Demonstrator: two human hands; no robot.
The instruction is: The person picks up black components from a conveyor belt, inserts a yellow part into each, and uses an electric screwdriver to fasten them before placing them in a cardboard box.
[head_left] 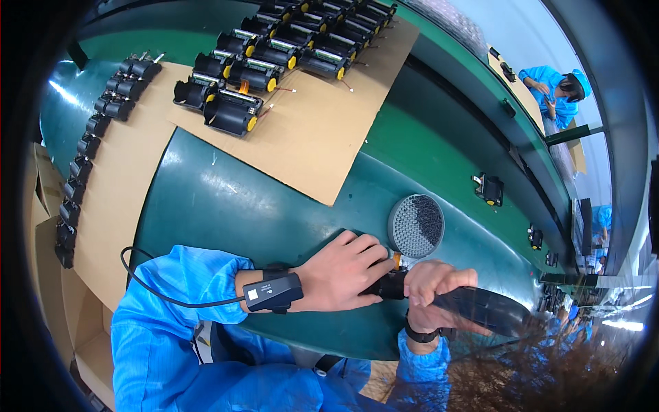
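Observation:
My left hand (347, 271) reaches across the green table mat, its fingers curled and its thumb and forefinger around a small black plastic part (389, 285). A bit of orange ribbon cable (397, 260) shows at the part's far side. Against the right end of this part, my right hand (439, 292) is closed, its fingers wrapped round something I cannot make out. A dark curved shape beside that hand is blurred. Just beyond both hands stands a round grey dish (393, 237) with a grid of holes and many tiny dark pieces, probably screws, heaped on its right side.
Cardboard sheets (302, 158) carry rows of black housings (237, 113) with yellow knobs at the back. Smaller black parts (88, 146) line the left edge. A black unit (489, 189) lies farther right on the green surface. A person in blue (556, 93) sits beyond.

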